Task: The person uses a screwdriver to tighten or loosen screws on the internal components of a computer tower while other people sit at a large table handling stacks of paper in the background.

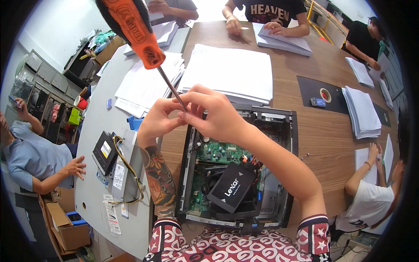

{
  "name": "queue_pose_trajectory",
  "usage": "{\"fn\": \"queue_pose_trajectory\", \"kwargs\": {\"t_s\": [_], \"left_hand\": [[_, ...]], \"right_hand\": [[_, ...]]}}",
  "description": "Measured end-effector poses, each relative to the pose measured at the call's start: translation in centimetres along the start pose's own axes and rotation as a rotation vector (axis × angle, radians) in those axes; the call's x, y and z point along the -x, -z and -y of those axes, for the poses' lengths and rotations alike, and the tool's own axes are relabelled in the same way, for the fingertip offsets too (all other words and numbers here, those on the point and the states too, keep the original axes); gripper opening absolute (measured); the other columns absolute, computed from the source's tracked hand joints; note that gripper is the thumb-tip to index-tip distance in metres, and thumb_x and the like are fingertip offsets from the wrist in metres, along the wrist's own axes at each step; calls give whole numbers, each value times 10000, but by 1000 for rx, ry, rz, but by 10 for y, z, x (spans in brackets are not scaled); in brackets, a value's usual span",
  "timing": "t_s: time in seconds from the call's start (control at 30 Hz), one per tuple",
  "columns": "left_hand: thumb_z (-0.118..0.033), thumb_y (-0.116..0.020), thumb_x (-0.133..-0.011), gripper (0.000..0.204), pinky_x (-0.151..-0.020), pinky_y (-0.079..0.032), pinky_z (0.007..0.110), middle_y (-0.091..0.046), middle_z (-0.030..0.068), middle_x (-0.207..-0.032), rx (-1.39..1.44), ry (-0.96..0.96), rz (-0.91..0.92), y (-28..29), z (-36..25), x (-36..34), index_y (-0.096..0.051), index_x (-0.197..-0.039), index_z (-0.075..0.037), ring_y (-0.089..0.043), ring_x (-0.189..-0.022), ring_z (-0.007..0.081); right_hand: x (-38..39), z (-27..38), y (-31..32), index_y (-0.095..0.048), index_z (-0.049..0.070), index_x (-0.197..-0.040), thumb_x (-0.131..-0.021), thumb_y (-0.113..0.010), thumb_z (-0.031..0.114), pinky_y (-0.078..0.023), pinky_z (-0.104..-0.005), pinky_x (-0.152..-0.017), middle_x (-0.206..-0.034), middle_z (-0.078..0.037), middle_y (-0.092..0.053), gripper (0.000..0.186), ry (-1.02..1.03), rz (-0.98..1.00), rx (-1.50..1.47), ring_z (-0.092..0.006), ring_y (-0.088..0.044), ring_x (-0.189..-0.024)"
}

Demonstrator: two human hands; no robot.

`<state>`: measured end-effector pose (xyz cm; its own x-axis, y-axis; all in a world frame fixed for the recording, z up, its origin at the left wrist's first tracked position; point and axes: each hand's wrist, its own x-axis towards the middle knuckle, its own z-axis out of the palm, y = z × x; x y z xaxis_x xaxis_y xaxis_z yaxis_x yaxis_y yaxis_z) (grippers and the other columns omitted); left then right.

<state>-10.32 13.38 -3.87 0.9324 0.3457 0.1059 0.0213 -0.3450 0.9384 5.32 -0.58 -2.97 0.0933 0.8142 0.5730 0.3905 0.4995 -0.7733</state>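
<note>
An orange-and-black screwdriver (137, 37) stands tilted, handle up, with its metal shaft running down into my fingers. My left hand (159, 118) pinches at the shaft's lower end; whether a small piece is there is hidden. My right hand (214, 115) has its fingers closed round the lower shaft, touching the left. Beneath them lies an open desktop computer case (289, 166) with a green circuit board (222, 148) and a black solid-state drive (224, 192) resting at an angle inside.
Left, a metal power supply (122, 174) and black drive (104, 150). Paper stacks (224, 70), a tape roll (325, 95) and loose screws (305, 156) lie around. Co-workers sit left (35, 153), far side (270, 13) and right (364, 201). A cardboard box (65, 227) sits lower left.
</note>
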Motion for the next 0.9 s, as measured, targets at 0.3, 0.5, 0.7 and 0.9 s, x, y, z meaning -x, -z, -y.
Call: {"fn": "queue_pose_trajectory", "kwargs": {"t_s": [0.3, 0.5, 0.7, 0.9], "left_hand": [[-36, -760, -789, 280, -851, -533, 303, -706, 45, -948, -30, -60, -36, -7, 6, -9, -691, -1058, 3, -649, -927, 125], [-12, -748, -777, 322, -903, -521, 311, -698, 51, -1005, -20, 7, 3, -4, -6, 0, -678, -1090, 3, -638, -994, 131], [9, -737, -779, 329, -900, -522, 306, -705, 55, -995, 24, 20, -10, 2, -2, 1, -676, -1102, 10, -649, -968, 132], [10, -751, -779, 366, -893, -526, 311, -708, 54, -1005, -14, 5, -8, -1, 3, -4, -676, -1138, 4, -655, -976, 134]], "right_hand": [[0, -5, -1, -685, -13, -1058, -845, -717, 72, -521, -295, -635, -855, -89, -584, 232, -23, -2, 16, -162, -608, -665], [0, -8, -3, -690, -17, -1048, -841, -702, 55, -516, -306, -638, -856, -92, -587, 220, 16, -34, -4, -166, -612, -685], [0, -7, -2, -692, -14, -1036, -852, -710, 74, -511, -300, -619, -856, -92, -587, 205, 23, -30, 0, -165, -600, -656], [1, -6, -2, -677, -9, -1049, -895, -694, 89, -541, -252, -624, -911, -66, -594, 183, -10, 8, 26, -114, -620, -730]]}}
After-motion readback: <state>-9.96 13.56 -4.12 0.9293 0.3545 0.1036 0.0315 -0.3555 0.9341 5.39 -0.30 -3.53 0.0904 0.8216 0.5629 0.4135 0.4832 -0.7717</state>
